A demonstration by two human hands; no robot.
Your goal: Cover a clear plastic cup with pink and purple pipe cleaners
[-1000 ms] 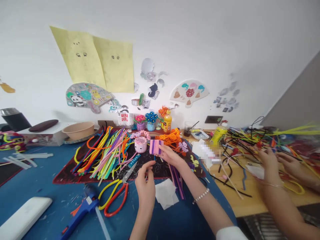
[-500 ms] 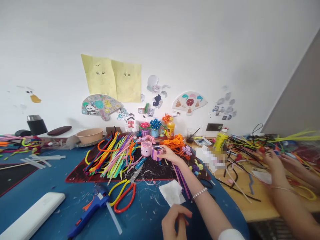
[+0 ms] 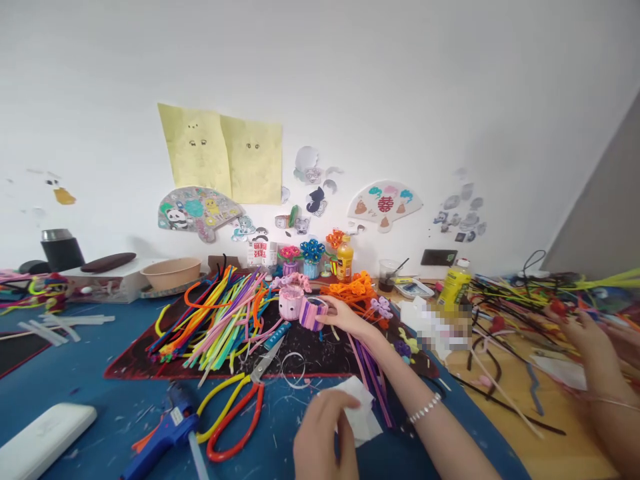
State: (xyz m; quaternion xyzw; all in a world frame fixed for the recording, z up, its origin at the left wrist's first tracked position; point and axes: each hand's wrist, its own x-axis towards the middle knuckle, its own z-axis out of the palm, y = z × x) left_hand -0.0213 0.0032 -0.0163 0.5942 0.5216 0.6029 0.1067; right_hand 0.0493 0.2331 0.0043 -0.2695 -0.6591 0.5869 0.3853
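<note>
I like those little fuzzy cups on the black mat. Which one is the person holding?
The pink-and-purple striped cup, held by the right hand. The paler pink cup with eyes stands beside it with no hand on it.

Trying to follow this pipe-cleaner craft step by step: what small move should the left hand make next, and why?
Probably pinch up the white square paper sheet with the left hand: its fingertips lie at the sheet's edge, while the right hand is occupied, gripping the small pink-and-purple striped pipe-cleaner cup over the black mat.
</note>
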